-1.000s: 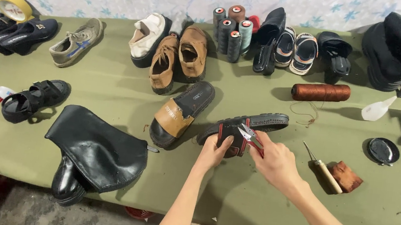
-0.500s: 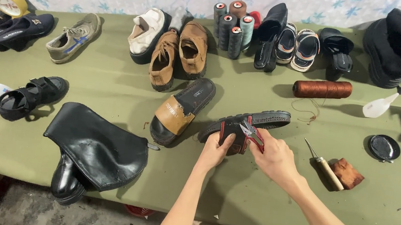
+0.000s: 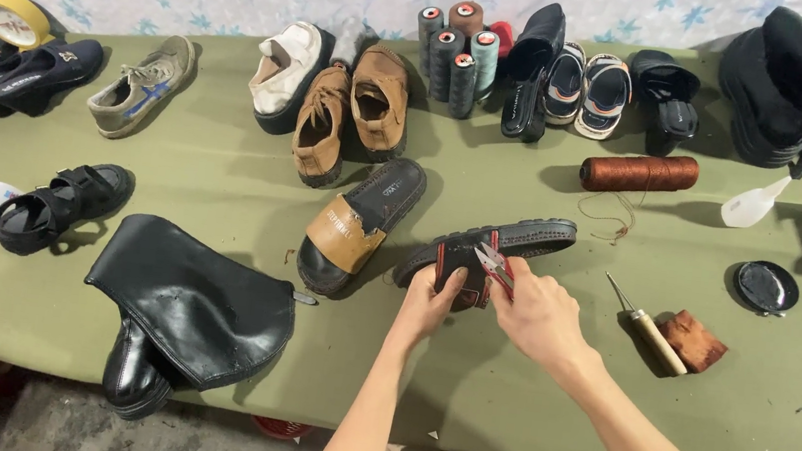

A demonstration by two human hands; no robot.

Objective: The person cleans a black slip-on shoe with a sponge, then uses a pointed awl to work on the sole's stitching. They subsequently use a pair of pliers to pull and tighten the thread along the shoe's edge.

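Observation:
A black slide sandal [image 3: 520,241] with a stitched sole lies on the green table [image 3: 225,175], toe toward the right. My left hand [image 3: 427,304] grips its strap at the near end. My right hand [image 3: 537,312] holds small red-handled thread snips [image 3: 493,263] with the blades against the strap. A matching sandal with a tan strap [image 3: 356,225] lies just left of it. An awl with a wooden handle [image 3: 646,326] and a brown block [image 3: 695,340] rest to the right of my right hand.
A tall black boot [image 3: 179,316] lies at the front left. Shoes and sandals line the back edge, with several thread cones [image 3: 456,55] and a brown thread spool [image 3: 641,172]. A round black tin lid [image 3: 766,287] and a yellow tape roll [image 3: 7,16] sit near the sides.
Both hands stay on the black sandal's strap; the snips have shifted only slightly. The view has moved a little.

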